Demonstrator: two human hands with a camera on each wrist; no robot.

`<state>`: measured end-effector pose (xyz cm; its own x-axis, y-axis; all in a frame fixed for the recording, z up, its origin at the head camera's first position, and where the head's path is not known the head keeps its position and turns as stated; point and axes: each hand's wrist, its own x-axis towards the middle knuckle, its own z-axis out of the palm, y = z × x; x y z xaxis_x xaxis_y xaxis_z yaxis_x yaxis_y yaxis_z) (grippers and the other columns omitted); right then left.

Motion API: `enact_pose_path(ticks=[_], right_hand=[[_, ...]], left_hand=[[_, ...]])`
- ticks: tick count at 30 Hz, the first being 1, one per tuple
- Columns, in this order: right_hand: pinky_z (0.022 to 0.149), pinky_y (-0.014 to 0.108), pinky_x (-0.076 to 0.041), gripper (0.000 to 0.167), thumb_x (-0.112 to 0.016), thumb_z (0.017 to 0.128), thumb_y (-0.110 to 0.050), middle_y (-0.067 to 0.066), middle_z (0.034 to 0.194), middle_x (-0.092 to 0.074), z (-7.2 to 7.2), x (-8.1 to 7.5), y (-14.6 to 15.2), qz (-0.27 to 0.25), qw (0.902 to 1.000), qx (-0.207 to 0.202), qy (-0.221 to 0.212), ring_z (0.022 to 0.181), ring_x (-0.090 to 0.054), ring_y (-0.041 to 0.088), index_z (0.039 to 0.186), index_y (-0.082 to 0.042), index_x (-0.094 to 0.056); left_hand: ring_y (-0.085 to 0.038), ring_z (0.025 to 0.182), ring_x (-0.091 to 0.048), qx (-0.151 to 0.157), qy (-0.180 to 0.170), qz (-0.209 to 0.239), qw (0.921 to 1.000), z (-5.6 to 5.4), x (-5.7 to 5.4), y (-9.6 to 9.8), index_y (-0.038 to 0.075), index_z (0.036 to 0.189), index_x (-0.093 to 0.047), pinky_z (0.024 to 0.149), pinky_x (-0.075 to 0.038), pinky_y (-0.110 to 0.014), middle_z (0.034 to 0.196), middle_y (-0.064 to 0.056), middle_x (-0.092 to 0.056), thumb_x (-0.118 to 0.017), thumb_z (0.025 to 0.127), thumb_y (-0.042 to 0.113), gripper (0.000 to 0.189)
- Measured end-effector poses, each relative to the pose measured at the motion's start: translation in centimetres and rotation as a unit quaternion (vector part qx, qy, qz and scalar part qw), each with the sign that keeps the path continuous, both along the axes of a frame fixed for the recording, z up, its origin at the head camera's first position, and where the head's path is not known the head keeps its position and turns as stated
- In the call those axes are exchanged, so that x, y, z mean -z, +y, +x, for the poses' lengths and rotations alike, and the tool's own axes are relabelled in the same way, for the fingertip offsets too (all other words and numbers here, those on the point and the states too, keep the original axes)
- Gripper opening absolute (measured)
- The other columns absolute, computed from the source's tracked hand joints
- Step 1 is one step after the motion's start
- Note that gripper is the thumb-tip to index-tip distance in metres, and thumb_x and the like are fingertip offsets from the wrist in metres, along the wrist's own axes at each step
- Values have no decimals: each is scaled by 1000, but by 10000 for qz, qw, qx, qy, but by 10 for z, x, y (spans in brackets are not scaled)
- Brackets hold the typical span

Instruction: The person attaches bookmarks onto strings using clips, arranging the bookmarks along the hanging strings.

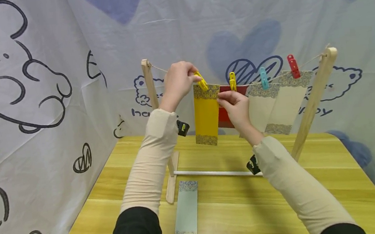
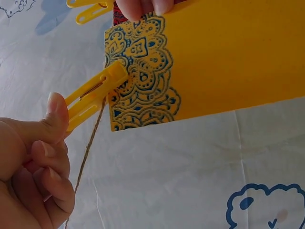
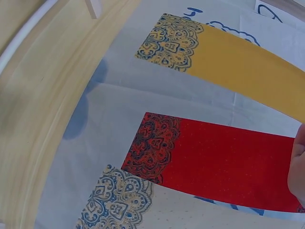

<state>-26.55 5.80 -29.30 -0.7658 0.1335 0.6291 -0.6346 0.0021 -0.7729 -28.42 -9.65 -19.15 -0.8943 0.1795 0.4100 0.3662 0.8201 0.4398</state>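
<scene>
A yellow card [image 1: 206, 116] with a blue lace-like pattern at each end hangs upright at the string [image 2: 87, 155]. My left hand [image 1: 179, 83] pinches the back ends of a yellow clothespin [image 2: 93, 95] between thumb and fingers. The clothespin's front end sits over the card's patterned top edge, by the string. At the card's upper right side, my right hand [image 1: 238, 109] pinches its edge between thumb and fingertips. Behind the right hand hangs a red card [image 3: 228, 162], partly hidden in the head view, with another yellow clothespin [image 1: 233, 81] above it.
Two cream cards [image 1: 289, 101] hang to the right under a blue clothespin [image 1: 264, 78] and a red clothespin [image 1: 293, 66]. Wooden posts [image 1: 314, 102] hold the string, joined below by a white rod [image 1: 214, 173]. A pale blue-grey card [image 1: 186, 211] lies on the wooden table [image 1: 240, 211].
</scene>
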Motion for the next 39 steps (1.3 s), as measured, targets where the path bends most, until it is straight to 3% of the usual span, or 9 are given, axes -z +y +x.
enact_pose_path(ticks=[9, 18, 32, 37, 39], right_hand=[[62, 21, -51, 12, -58, 79, 15, 36, 85, -57, 1, 1, -2, 32, 10000, -19, -91, 63, -60, 15, 90, 20, -59], [64, 22, -51, 13, -58, 79, 15, 36, 85, -57, 1, 4, -1, 64, 9999, -113, -87, 65, -60, 17, 90, 21, -58], [65, 20, -51, 16, -61, 78, 13, 35, 92, -57, -4, 18, 3, -129, 9989, -354, -295, 66, -61, 10, 92, 20, -58], [65, 21, -51, 17, -64, 78, 7, 25, 90, -62, -14, 31, 6, -115, 9987, -350, -358, 68, -61, 12, 92, 16, -60], [65, 21, -51, 17, -63, 78, 9, 23, 89, -63, -12, 31, 6, -114, 9985, -373, -392, 68, -61, 14, 92, 17, -59]], left_hand=[[-10, 55, -35, 18, -229, -149, 9996, -2, 2, -1, 12, 108, -65, 46, -25, -18, 70, -1, -52, -62, 83, 28, 30], [-10, 57, -38, 103, -602, -265, 9978, -1, 1, 0, 17, 123, -55, 44, -27, -18, 74, 0, -52, -59, 86, 32, 41], [-13, 61, -44, 208, -300, 320, 9988, 3, 4, -1, 11, 120, -57, 49, -33, -21, 80, -1, -57, -61, 85, 31, 42], [-13, 63, -48, 267, -235, 470, 9983, 6, 5, -3, 9, 117, -59, 51, -37, -22, 80, -1, -58, -62, 84, 31, 40], [-13, 67, -50, 255, -209, 496, 9982, 8, 6, -3, 9, 113, -61, 55, -39, -22, 83, -1, -59, -63, 84, 31, 37]])
